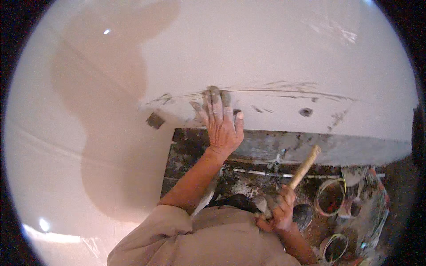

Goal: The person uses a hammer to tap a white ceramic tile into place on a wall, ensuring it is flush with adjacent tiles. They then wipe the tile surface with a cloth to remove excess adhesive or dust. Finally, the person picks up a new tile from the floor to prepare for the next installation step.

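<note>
Against the pale wall [266,53], my left hand [222,122] lies flat with its fingers stretched upward and apart. Grey, muddy residue coats its fingertips, which reach a thin dark crack-like line [284,91] running across the wall. Low near my body, my right hand [282,210] is closed around a tool with a pale wooden handle [306,166]. The handle sticks out up and to the right. A greyish part lies beside the right fingers; whether it is the tool's head I cannot tell.
A dark square opening [155,119] and a round dark spot [305,111] mark the wall. Below is a dark, stained panel [191,146]. Several buckets stand at the lower right, including a large one [316,204] and a small one [341,212]. A thin white pipe [262,172] crosses behind.
</note>
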